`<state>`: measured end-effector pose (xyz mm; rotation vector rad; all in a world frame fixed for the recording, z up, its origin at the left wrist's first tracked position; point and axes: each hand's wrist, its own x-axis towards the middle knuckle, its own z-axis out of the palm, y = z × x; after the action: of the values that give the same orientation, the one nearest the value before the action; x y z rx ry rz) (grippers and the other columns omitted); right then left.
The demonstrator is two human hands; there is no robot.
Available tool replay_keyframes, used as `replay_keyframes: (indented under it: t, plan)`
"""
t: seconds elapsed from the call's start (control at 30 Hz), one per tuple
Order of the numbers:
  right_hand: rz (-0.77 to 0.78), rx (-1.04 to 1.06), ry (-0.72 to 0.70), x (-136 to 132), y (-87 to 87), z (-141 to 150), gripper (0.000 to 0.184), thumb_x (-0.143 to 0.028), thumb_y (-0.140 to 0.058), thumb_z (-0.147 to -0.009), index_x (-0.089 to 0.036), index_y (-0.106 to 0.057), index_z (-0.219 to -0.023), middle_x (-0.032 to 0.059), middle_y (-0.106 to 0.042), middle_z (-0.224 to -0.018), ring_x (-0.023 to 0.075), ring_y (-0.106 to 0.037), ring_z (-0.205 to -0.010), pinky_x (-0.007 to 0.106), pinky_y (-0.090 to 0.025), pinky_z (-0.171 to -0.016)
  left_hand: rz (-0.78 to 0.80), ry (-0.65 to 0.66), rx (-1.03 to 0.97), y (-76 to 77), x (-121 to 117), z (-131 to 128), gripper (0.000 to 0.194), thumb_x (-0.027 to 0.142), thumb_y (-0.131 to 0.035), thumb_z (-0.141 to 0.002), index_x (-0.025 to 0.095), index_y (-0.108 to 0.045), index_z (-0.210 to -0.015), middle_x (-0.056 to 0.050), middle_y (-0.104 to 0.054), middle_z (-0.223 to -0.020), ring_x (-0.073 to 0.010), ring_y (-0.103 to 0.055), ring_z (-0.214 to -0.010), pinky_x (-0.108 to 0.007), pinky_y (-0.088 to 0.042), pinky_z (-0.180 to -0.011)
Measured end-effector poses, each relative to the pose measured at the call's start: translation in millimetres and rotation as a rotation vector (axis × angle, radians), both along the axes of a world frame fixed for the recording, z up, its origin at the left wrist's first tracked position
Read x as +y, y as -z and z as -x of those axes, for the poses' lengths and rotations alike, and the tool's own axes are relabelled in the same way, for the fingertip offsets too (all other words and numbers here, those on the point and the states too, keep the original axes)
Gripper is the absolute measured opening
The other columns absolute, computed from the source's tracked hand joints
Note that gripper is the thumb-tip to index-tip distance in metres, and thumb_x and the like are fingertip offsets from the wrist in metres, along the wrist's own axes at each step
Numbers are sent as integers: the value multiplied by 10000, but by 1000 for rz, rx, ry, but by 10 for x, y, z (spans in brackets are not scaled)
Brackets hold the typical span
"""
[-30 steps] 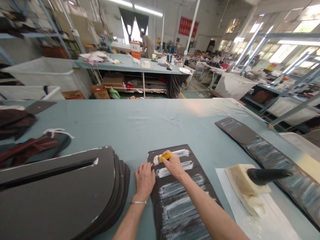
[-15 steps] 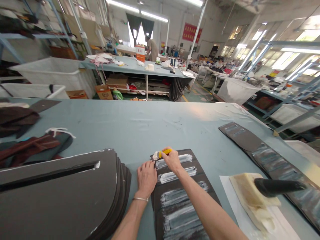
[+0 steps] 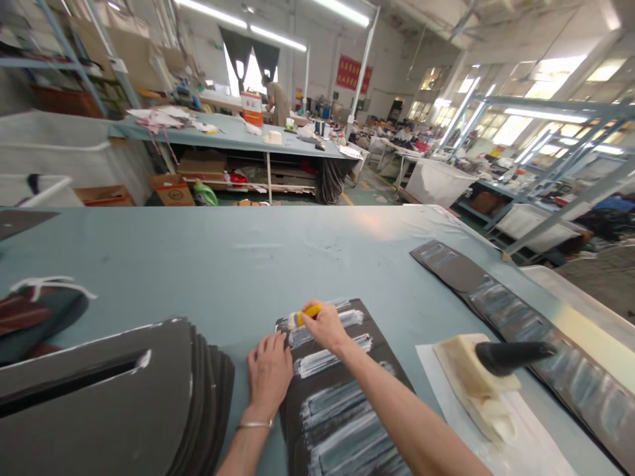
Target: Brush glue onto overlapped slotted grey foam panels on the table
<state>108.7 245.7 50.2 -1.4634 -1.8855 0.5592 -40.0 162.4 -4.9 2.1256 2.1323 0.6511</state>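
My right hand [image 3: 325, 325] is closed round a yellow-handled paintbrush [image 3: 311, 311], its pale bristles on the far left part of a dark panel [image 3: 290, 433]. White strokes of wet glue or paint run in bands across this panel. My left hand [image 3: 270, 370], with a bracelet at the wrist, lies flat with fingers stretched along the panel's left edge. To the left sits a stack of dark slotted panels [image 3: 109, 403], with white smears along the upper edge and slot. Right of the panel, a cream block-shaped container [image 3: 449, 360] with a black handle [image 3: 513, 357] stands on white paper [image 3: 427, 362].
More coated dark panels [image 3: 518, 317] lie along the right side of the blue-green table [image 3: 208, 264]. Dark cloth with white cord [image 3: 47, 291] is at the left. Beyond stand another cluttered table [image 3: 223, 137], white bins [image 3: 64, 149] and a person [image 3: 278, 102].
The view has swung to the right, so things appear further left. The brush has moved slightly over the panel's far end, where fresh white shows. My left hand stays at the panel's edge.
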Motion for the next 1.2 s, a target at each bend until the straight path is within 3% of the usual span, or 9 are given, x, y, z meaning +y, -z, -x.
replay_keyframes:
  t: [0.07, 0.2, 0.33, 0.53, 0.73, 0.83, 1.03, 1.1, 1.2]
  plan:
    - [45, -1, 95, 44, 67, -149, 151, -275, -516, -737, -222, -656, -758, -36, -582, -588, 117, -499, -546, 211, -372, -567, -10, -1, 8, 10, 3, 0, 311, 227, -384, -884, 221, -560, -1140, -87, -596, -1190, -242, -490, -1108, -393, -370, -892]
    - [54, -73, 369, 229, 80, -951, 183, -267, -486, -696, -202, -650, -747, -31, -553, -552, 130, -491, -540, 218, -351, -549, -14, -2, 12, 20, 3, -2, 309, 220, -390, -882, 223, -559, -1141, -84, -595, -1197, -245, -485, -1118, -394, -367, -887]
    - [22, -194, 445, 329, 16, -1393, 200, -271, -473, -698, -199, -649, -759, -23, -541, -547, 138, -481, -545, 228, -330, -556, -16, -9, -8, 20, 5, 1, 306, 209, -396, -878, 222, -563, -1134, -82, -597, -1190, -240, -485, -1112, -393, -364, -899]
    - [-95, -236, 392, 208, -51, -802, 178, -265, -468, -758, -202, -635, -764, 13, -600, -661, 137, -495, -596, 235, -326, -582, 1, -22, -6, 13, -1, 0, 314, 204, -398, -881, 214, -557, -1151, -80, -585, -1210, -236, -478, -1118, -394, -361, -911]
    - [57, 112, -4, -20, 31, 215, 182, -322, -515, -768, -217, -657, -811, -35, -585, -611, 113, -501, -552, 209, -360, -562, -4, -22, 5, 20, -9, -9, 304, 217, -399, -886, 209, -557, -1146, -81, -589, -1188, -229, -487, -1102, -390, -364, -908]
    - [128, 132, 74, 32, 115, 2, 180, -311, -527, -725, -207, -661, -787, -42, -555, -561, 116, -491, -527, 211, -355, -541, -14, -18, -15, 50, -8, -7, 300, 229, -409, -884, 216, -560, -1143, -78, -593, -1178, -231, -492, -1096, -397, -366, -909]
    - [23, -33, 473, 144, -27, -1222, 206, -334, -506, -700, -189, -644, -748, -27, -522, -527, 140, -469, -515, 240, -338, -540, -1, -41, -212, 94, 34, 75, 297, 238, -395, -889, 238, -553, -1140, -62, -599, -1177, -226, -508, -1104, -419, -378, -928]
    - [-23, -30, 475, 66, -97, -1190, 210, -346, -502, -725, -190, -641, -752, -23, -525, -534, 140, -466, -518, 243, -341, -547, -1, -85, -317, 83, 19, 116, 299, 238, -391, -887, 222, -535, -1147, -66, -605, -1154, -214, -529, -1082, -401, -403, -903]
    - [-31, 96, 246, -194, -130, -629, 211, -341, -500, -772, -193, -649, -792, -10, -579, -610, 133, -494, -553, 231, -371, -567, -21, -61, -321, 63, -91, 129, 263, 236, -405, -881, 218, -549, -1100, -58, -613, -1118, -206, -542, -1052, -383, -407, -880]
